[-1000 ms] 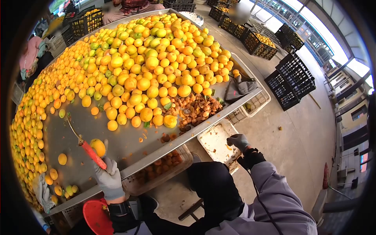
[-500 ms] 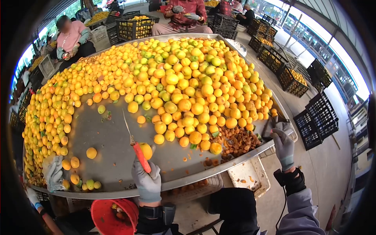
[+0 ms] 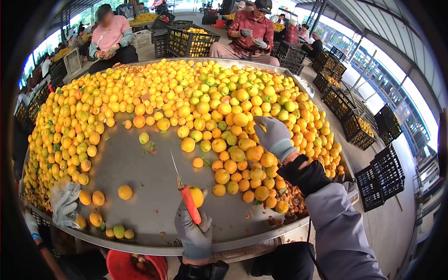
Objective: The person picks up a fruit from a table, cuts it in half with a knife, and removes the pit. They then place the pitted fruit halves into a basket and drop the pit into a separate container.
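My left hand (image 3: 193,228), in a grey glove, holds a red-handled knife (image 3: 190,204) with its thin blade pointing up and away, and a yellow-orange fruit (image 3: 196,197) beside the handle. Over the right part of the fruit pile (image 3: 228,109) is my right hand (image 3: 272,132), also gloved, its fingers apart and partly over the fruits; nothing shows in it. The pile lies on a grey metal table (image 3: 135,172), with brown scraps (image 3: 298,198) at its right front.
A clear plastic bag (image 3: 64,203) lies at the table's left front, above a red bucket (image 3: 135,266). Black crates (image 3: 380,179) stand on the right and behind. Two people sit across the table, and a co-worker's arm shows at lower left.
My right hand has moved from the table's right front corner up and left over the pile. The view has shifted, showing more of the background. My left hand still holds knife and fruit.
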Motion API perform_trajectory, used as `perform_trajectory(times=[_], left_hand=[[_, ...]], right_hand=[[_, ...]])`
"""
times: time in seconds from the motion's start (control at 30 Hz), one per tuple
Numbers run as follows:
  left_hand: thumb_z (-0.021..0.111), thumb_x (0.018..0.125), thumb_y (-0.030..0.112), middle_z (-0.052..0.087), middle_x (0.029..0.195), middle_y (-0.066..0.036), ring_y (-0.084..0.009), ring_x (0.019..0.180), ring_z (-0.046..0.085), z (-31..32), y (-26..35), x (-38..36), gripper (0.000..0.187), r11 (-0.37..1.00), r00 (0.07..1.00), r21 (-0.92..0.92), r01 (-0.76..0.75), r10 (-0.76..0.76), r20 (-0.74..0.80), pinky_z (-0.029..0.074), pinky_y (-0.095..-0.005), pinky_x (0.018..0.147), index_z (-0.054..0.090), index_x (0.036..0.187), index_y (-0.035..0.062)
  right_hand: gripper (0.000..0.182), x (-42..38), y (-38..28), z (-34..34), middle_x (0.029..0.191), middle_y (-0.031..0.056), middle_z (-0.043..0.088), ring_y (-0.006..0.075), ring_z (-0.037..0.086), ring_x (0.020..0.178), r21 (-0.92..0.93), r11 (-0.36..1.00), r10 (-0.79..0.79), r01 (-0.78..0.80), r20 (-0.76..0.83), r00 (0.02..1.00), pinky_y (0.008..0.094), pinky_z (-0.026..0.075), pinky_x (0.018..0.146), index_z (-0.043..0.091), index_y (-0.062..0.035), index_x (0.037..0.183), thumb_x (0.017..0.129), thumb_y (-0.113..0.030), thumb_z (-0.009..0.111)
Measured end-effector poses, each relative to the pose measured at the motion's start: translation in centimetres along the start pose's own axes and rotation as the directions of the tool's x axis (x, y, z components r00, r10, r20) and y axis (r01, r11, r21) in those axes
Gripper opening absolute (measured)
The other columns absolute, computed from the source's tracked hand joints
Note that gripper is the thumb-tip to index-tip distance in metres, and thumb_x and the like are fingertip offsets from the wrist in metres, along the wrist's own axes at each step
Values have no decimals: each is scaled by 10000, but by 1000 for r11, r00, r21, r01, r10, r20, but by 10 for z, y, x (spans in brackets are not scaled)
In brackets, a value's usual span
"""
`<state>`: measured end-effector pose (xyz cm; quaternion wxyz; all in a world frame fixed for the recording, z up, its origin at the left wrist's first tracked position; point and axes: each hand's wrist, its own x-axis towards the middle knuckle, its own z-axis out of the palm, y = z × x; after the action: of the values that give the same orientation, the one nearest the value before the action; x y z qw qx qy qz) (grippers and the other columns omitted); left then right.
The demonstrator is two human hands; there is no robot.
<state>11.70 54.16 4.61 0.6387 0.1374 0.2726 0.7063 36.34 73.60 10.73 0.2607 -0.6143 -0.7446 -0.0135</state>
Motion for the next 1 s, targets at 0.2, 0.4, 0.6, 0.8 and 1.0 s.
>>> perform_trajectory(times=[0.2, 0.4, 0.6, 0.8, 1.0], left_hand=[[472, 999, 245, 688, 945, -58, -15, 435, 301, -9, 15, 16, 275, 1000, 998, -8, 15, -16, -61, 247, -182, 427, 572, 1174, 59], [492, 1012, 326, 686, 832, -87, -61, 408, 332, -21, 22, 29, 338, 998, 988, -48, 34, -41, -149, 276, -218, 419, 572, 1099, 9], [479, 1000, 270, 562, 711, 1, -34, 447, 315, -24, 26, 35, 271, 998, 987, 16, 55, -52, -150, 283, -189, 429, 544, 1113, 33], [480, 1002, 297, 684, 990, -129, -43, 451, 345, -23, 22, 43, 342, 1000, 991, -5, 28, -29, -131, 307, -188, 439, 539, 1178, 11], [500, 995, 314, 669, 1125, -191, -55, 430, 354, -12, 24, 46, 387, 999, 993, 13, 53, -52, -108, 316, -194, 425, 520, 1223, 2]], right_hand=[[370, 68, -24, 48, 1155, 112, 633, 325, 589, 1099, -147, 989, -11, 35, 162, 987, 448, 501, 879, 593, -127, 1242, 897, -260, 586], [516, 107, -43, 90, 1363, 127, 518, 325, 541, 1202, -335, 941, 71, 42, 318, 945, 440, 478, 970, 490, -109, 1367, 882, -245, 606], [414, 125, -47, 104, 1197, 192, 546, 352, 593, 1097, -438, 898, 212, -43, 344, 915, 439, 537, 869, 565, -71, 1208, 831, -214, 659], [298, 92, -53, 92, 1096, 158, 593, 346, 625, 980, -308, 939, -30, 151, 366, 930, 447, 521, 837, 609, -107, 1117, 832, -194, 612], [232, 65, -64, 71, 1009, 136, 638, 319, 639, 955, -286, 890, -181, 355, 494, 851, 446, 530, 744, 620, -76, 1056, 883, -222, 564]])
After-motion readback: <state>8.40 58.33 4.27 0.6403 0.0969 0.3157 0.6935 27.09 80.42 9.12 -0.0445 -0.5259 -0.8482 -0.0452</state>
